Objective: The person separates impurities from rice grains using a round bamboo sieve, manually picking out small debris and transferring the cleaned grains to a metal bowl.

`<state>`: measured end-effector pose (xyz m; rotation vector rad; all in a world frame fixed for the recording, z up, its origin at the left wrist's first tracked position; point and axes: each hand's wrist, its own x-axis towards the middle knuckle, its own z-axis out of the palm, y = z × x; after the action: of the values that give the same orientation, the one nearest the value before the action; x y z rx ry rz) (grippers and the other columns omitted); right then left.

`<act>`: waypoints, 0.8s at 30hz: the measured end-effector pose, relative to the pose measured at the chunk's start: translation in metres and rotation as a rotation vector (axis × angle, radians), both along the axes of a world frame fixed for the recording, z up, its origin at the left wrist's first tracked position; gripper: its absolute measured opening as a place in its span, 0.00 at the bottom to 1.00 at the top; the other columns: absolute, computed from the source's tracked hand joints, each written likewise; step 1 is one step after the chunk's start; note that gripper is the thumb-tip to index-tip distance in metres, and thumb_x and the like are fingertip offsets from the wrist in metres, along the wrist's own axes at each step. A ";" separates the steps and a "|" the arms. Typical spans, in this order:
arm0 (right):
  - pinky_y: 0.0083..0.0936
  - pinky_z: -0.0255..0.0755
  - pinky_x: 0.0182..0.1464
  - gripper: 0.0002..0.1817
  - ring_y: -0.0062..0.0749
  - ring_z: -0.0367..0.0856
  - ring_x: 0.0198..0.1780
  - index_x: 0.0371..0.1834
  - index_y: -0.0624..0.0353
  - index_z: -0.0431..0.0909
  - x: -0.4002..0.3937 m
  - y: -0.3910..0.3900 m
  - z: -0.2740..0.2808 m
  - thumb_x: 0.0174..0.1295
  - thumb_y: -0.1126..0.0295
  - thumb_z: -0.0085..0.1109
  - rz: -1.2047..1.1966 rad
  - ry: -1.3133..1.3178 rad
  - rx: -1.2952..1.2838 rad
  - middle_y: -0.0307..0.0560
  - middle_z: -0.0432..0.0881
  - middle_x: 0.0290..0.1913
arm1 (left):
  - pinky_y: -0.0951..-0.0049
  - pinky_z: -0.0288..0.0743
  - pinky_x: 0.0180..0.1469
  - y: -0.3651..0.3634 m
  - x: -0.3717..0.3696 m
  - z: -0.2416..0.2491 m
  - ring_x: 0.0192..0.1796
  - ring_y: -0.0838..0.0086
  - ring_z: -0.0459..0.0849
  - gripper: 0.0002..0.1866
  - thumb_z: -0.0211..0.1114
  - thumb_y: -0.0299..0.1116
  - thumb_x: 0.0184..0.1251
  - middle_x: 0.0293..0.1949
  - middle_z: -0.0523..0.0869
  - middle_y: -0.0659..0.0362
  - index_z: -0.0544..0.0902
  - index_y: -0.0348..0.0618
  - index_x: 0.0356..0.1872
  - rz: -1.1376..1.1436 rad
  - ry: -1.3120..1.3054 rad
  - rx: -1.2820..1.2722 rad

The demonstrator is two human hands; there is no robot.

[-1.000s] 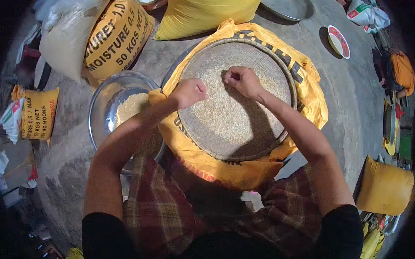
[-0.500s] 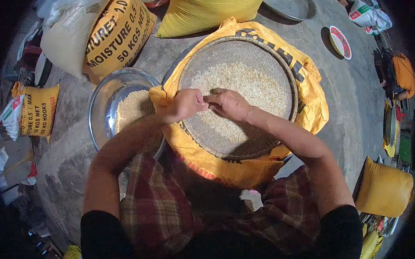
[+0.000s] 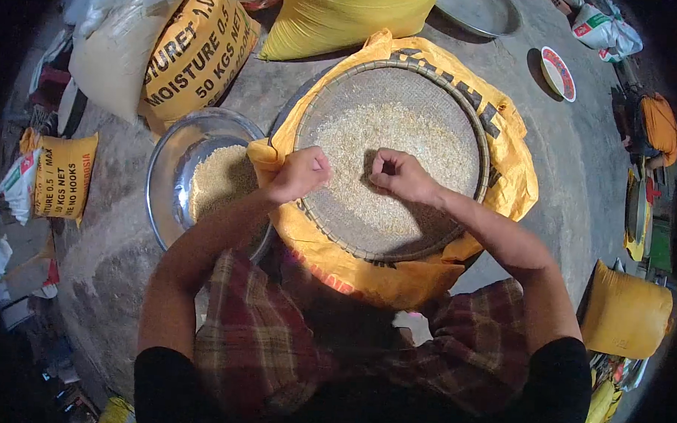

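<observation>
A round woven sieve [image 3: 484,153] with a cane rim holds pale grain [image 3: 393,128] spread over its mesh. Under it lies an orange woven sack [image 3: 515,169]. Above the sieve's left edge is my left hand [image 3: 301,174], its fingers curled in with the thumb against them. My right hand [image 3: 405,176] hovers over the grain, thumb and forefinger pinched into a ring. Whatever either hand pinches is too small or hidden to make out. At left, a steel basin [image 3: 157,183] contains tan grain [image 3: 220,177], partly shaded by my left forearm.
Full sacks stand beyond: a yellow sack [image 3: 345,21], a printed orange sack [image 3: 202,65], and a smaller orange sack [image 3: 64,176] at left. A patterned bowl [image 3: 558,74] and a metal pan [image 3: 480,9] rest on the concrete floor. Another sack [image 3: 626,311] lies at right.
My hands were together over the sieve and have moved apart. The right hand has shifted rightward; the left has drawn slightly back. The view has shifted a little.
</observation>
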<state>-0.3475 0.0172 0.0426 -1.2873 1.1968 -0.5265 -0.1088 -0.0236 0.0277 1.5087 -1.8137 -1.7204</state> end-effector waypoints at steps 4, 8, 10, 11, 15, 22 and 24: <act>0.27 0.69 0.31 0.04 0.35 0.74 0.26 0.28 0.62 0.69 0.012 0.000 0.019 0.51 0.76 0.54 0.129 0.267 -0.472 0.46 0.74 0.24 | 0.73 0.72 0.30 -0.013 -0.027 0.017 0.26 0.74 0.78 0.10 0.67 0.32 0.51 0.23 0.80 0.56 0.75 0.38 0.28 -0.066 -0.137 -0.349; 0.35 0.70 0.36 0.05 0.49 0.75 0.32 0.29 0.63 0.73 0.013 0.000 0.006 0.47 0.79 0.54 0.162 0.356 -0.643 0.53 0.75 0.28 | 0.72 0.72 0.31 -0.023 -0.041 0.012 0.26 0.73 0.78 0.11 0.67 0.35 0.52 0.21 0.79 0.55 0.77 0.38 0.26 -0.195 -0.197 -0.518; 0.30 0.70 0.35 0.02 0.40 0.76 0.29 0.27 0.63 0.73 0.003 -0.002 0.004 0.50 0.78 0.55 0.126 0.296 -0.647 0.49 0.75 0.26 | 0.73 0.71 0.30 -0.027 -0.044 0.012 0.26 0.75 0.76 0.12 0.68 0.36 0.52 0.20 0.78 0.55 0.78 0.38 0.25 -0.213 -0.212 -0.458; 0.27 0.70 0.35 0.02 0.33 0.74 0.29 0.26 0.63 0.73 -0.002 -0.002 0.004 0.52 0.77 0.56 0.083 0.210 -0.518 0.45 0.75 0.25 | 0.71 0.72 0.32 -0.028 -0.043 0.013 0.26 0.72 0.78 0.11 0.67 0.36 0.52 0.21 0.79 0.54 0.78 0.38 0.25 -0.167 -0.177 -0.399; 0.21 0.67 0.32 0.07 0.18 0.68 0.27 0.26 0.63 0.73 -0.029 -0.010 0.014 0.57 0.71 0.56 -0.028 0.179 -0.279 0.38 0.74 0.24 | 0.70 0.72 0.34 -0.040 -0.041 0.028 0.27 0.69 0.79 0.11 0.66 0.36 0.52 0.21 0.80 0.53 0.79 0.38 0.26 -0.133 -0.231 -0.310; 0.23 0.68 0.28 0.08 0.22 0.71 0.24 0.24 0.61 0.71 -0.071 -0.051 0.011 0.58 0.69 0.53 -0.222 0.243 -0.261 0.40 0.75 0.22 | 0.66 0.73 0.37 -0.058 -0.076 0.039 0.31 0.63 0.81 0.10 0.67 0.35 0.50 0.26 0.81 0.50 0.79 0.38 0.26 -0.196 -0.161 -0.452; 0.24 0.70 0.29 0.08 0.25 0.74 0.25 0.24 0.63 0.71 -0.075 -0.056 0.012 0.55 0.70 0.54 -0.311 0.027 -0.107 0.44 0.77 0.23 | 0.70 0.72 0.33 -0.062 -0.087 0.027 0.28 0.68 0.79 0.10 0.67 0.35 0.50 0.23 0.80 0.54 0.80 0.40 0.26 -0.285 -0.123 -0.652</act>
<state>-0.4223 -0.0386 0.0544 -1.2057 1.4172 -0.8104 -0.1956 -0.0858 0.0545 1.1331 -2.4228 -0.9642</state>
